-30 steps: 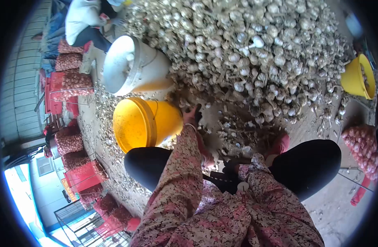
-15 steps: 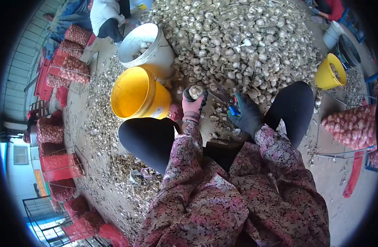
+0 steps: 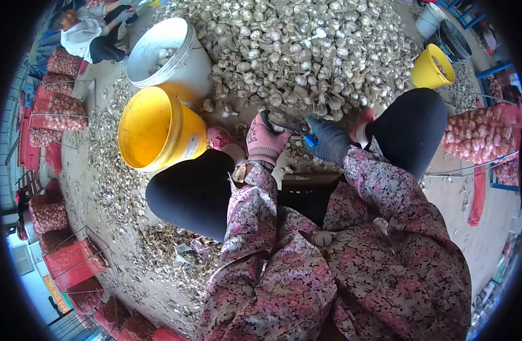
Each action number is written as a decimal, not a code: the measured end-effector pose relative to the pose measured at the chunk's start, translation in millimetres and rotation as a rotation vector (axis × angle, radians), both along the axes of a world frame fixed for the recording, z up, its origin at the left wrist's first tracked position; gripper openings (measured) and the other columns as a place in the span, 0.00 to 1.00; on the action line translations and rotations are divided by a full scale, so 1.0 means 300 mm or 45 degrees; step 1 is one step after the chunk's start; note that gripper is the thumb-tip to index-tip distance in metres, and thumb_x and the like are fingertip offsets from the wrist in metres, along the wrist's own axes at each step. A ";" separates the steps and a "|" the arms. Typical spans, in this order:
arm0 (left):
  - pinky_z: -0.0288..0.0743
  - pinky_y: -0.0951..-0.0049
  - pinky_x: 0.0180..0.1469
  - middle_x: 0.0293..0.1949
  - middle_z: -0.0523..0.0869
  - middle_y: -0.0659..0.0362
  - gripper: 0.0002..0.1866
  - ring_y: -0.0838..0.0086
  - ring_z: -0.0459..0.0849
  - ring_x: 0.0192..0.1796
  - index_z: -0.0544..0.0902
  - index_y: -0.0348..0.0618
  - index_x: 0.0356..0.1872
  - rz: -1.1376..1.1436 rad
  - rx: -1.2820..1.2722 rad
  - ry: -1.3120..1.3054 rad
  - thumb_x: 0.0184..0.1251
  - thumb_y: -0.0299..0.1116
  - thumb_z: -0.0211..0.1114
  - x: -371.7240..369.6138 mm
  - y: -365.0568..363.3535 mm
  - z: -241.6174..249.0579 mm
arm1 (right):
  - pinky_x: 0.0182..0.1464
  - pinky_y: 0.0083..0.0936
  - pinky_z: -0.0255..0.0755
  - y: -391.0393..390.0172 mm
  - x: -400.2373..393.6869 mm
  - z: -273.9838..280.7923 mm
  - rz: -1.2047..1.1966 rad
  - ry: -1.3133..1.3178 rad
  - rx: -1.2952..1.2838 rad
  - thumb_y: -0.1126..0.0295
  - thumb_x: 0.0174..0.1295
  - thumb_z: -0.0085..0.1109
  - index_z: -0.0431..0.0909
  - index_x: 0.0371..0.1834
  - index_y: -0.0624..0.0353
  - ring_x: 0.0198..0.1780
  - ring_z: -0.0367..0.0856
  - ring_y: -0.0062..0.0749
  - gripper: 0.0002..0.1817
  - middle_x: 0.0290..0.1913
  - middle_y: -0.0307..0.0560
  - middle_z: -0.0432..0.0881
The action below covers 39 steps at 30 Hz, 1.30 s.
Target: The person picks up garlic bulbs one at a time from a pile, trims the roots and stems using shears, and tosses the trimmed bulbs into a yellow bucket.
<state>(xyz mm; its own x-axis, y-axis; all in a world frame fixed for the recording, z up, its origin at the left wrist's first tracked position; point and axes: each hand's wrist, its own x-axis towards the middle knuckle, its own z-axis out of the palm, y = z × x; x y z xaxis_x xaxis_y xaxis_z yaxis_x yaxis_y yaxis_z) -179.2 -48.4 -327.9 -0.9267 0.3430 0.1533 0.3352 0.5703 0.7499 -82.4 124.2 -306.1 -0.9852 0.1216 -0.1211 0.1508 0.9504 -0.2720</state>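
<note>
My left hand point(image 3: 264, 141), in a pink glove with dark fingertips, is closed around a garlic bulb point(image 3: 277, 118), partly hidden by the fingers. My right hand point(image 3: 330, 142), in a dark glove, grips pruning shears point(image 3: 310, 140) with blue on the handles. Their blades reach left across to the bulb, right at my left fingers. Both hands are between my knees, just short of a big heap of garlic bulbs point(image 3: 306, 62).
A yellow bucket point(image 3: 187, 133) stands left of my knee, beside a white bucket point(image 3: 195, 68) with some bulbs inside. Another yellow bucket point(image 3: 423, 71) is at right. Red mesh sacks point(image 3: 479, 133) flank both sides. A person point(image 3: 90, 37) sits at upper left. Garlic scraps point(image 3: 175, 244) litter the floor.
The shears have come leftward onto the garlic bulb, where before their blades were apart from it. My left hand has turned toward them. The whole view has shifted, too.
</note>
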 end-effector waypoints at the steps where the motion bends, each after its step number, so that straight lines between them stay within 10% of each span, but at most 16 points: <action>1: 0.78 0.65 0.49 0.45 0.84 0.51 0.34 0.60 0.85 0.45 0.76 0.40 0.51 -0.034 -0.039 -0.115 0.39 0.40 0.79 0.004 -0.005 0.005 | 0.38 0.45 0.72 0.003 0.001 -0.020 0.008 -0.065 -0.058 0.53 0.54 0.60 0.72 0.54 0.58 0.37 0.82 0.50 0.28 0.33 0.55 0.82; 7: 0.77 0.72 0.53 0.46 0.83 0.56 0.36 0.71 0.83 0.47 0.74 0.37 0.54 -0.513 0.469 -0.705 0.38 0.26 0.78 0.023 0.058 -0.087 | 0.43 0.41 0.76 0.147 -0.040 -0.229 -0.154 -0.637 -0.010 0.64 0.54 0.59 0.79 0.48 0.57 0.40 0.83 0.49 0.18 0.36 0.55 0.83; 8: 0.76 0.73 0.56 0.49 0.82 0.55 0.37 0.72 0.82 0.50 0.71 0.37 0.59 -0.612 0.324 -0.336 0.42 0.22 0.75 0.056 0.071 0.010 | 0.45 0.39 0.76 0.181 -0.063 -0.183 0.093 -0.848 0.161 0.64 0.54 0.59 0.79 0.52 0.57 0.40 0.84 0.47 0.21 0.39 0.56 0.84; 11: 0.74 0.68 0.60 0.52 0.81 0.54 0.36 0.68 0.80 0.55 0.69 0.39 0.61 -0.465 1.194 -0.755 0.48 0.22 0.74 0.011 0.082 -0.081 | 0.40 0.38 0.75 0.277 0.012 -0.347 -0.131 -0.673 -0.102 0.60 0.58 0.58 0.81 0.38 0.62 0.36 0.84 0.47 0.15 0.31 0.58 0.83; 15: 0.74 0.75 0.43 0.45 0.79 0.61 0.20 0.78 0.78 0.42 0.71 0.46 0.60 -0.164 1.413 -1.071 0.69 0.34 0.60 -0.094 0.063 -0.197 | 0.45 0.34 0.74 0.174 0.080 -0.330 -0.657 -0.417 -0.976 0.51 0.54 0.67 0.74 0.52 0.62 0.39 0.82 0.37 0.30 0.36 0.52 0.83; 19: 0.65 0.59 0.65 0.61 0.77 0.55 0.24 0.58 0.75 0.63 0.75 0.50 0.59 -0.320 2.110 -1.724 0.73 0.53 0.48 -0.121 0.127 -0.189 | 0.55 0.30 0.72 0.105 0.077 -0.288 -0.653 -0.364 -1.435 0.54 0.57 0.67 0.66 0.64 0.62 0.50 0.79 0.34 0.36 0.50 0.52 0.81; 22: 0.61 0.57 0.68 0.60 0.78 0.54 0.25 0.59 0.73 0.64 0.75 0.49 0.59 -0.069 1.825 -1.786 0.73 0.53 0.46 -0.058 0.140 -0.199 | 0.58 0.30 0.71 0.113 0.052 -0.241 -0.499 -0.265 -1.468 0.56 0.57 0.68 0.64 0.66 0.62 0.55 0.78 0.36 0.37 0.54 0.54 0.79; 30: 0.68 0.55 0.64 0.54 0.81 0.53 0.25 0.62 0.78 0.59 0.75 0.43 0.58 0.042 1.636 -1.826 0.72 0.51 0.52 0.012 0.151 -0.246 | 0.46 0.34 0.75 0.153 0.001 -0.226 -0.419 -0.242 -1.410 0.53 0.56 0.65 0.75 0.53 0.59 0.42 0.84 0.42 0.26 0.38 0.53 0.84; 32: 0.79 0.64 0.51 0.48 0.83 0.55 0.20 0.66 0.84 0.50 0.77 0.42 0.53 0.068 0.986 -1.266 0.70 0.45 0.58 0.007 0.153 -0.265 | 0.44 0.34 0.76 0.147 -0.019 -0.217 -0.373 -0.372 -1.215 0.53 0.56 0.64 0.78 0.46 0.60 0.37 0.84 0.40 0.22 0.34 0.52 0.84; 35: 0.80 0.72 0.38 0.44 0.83 0.58 0.14 0.70 0.85 0.40 0.77 0.41 0.50 0.366 1.138 -1.296 0.70 0.39 0.60 -0.027 0.168 -0.224 | 0.34 0.32 0.75 0.101 -0.039 -0.276 -0.589 -0.442 -1.365 0.54 0.58 0.61 0.80 0.38 0.59 0.28 0.81 0.31 0.18 0.26 0.46 0.82; 37: 0.79 0.68 0.47 0.37 0.82 0.64 0.11 0.72 0.81 0.44 0.77 0.45 0.41 0.022 1.796 -1.133 0.71 0.41 0.58 -0.119 0.058 -0.236 | 0.26 0.27 0.70 0.081 -0.043 -0.433 -1.075 -0.470 -1.746 0.53 0.61 0.59 0.80 0.35 0.58 0.20 0.73 0.23 0.18 0.19 0.38 0.76; 39: 0.76 0.73 0.53 0.44 0.82 0.61 0.13 0.73 0.78 0.55 0.76 0.44 0.41 0.281 2.082 -0.608 0.70 0.43 0.59 -0.246 -0.107 -0.003 | 0.25 0.25 0.68 0.121 -0.058 -0.490 -1.132 -0.482 -1.779 0.52 0.63 0.58 0.77 0.32 0.57 0.21 0.71 0.21 0.18 0.20 0.35 0.73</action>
